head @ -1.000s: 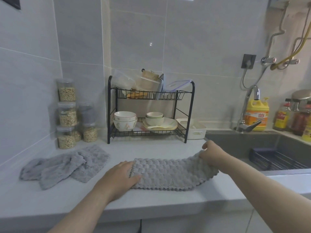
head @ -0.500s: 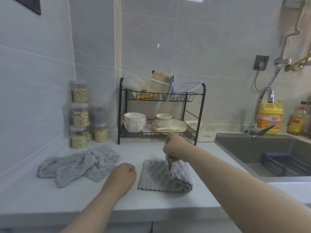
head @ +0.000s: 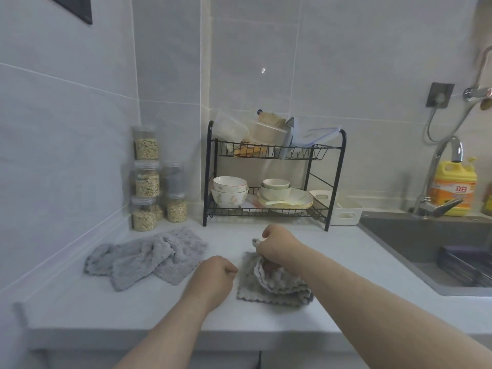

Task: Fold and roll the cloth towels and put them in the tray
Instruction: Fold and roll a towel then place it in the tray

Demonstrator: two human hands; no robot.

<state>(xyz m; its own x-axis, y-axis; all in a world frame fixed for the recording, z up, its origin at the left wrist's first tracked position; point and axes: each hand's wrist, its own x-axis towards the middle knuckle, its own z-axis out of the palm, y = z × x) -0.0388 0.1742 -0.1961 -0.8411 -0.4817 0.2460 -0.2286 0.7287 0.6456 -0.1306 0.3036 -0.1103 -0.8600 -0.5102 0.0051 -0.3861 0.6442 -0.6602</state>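
In front of the black wire rack (head: 274, 153), a nubby grey towel (head: 277, 292) lies half folded on the smooth bench (head: 346, 275). The right hand (head: 277, 245) pinches its lifted corner; the left hand (head: 215, 275), fisted and empty, rests beside it.

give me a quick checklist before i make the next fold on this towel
1. right hand has a corner of the towel: ok, corner pokes out of the grip.
2. towel lies flat on the counter: not ok, its upper layer is lifted and bunched under the right hand.
3. left hand pins the towel: not ok, it is a curled fist beside the left edge.
4. other towels out of the way: ok, heaped apart to the left.
5. white tray has room: cannot tell, its inside is partly hidden.
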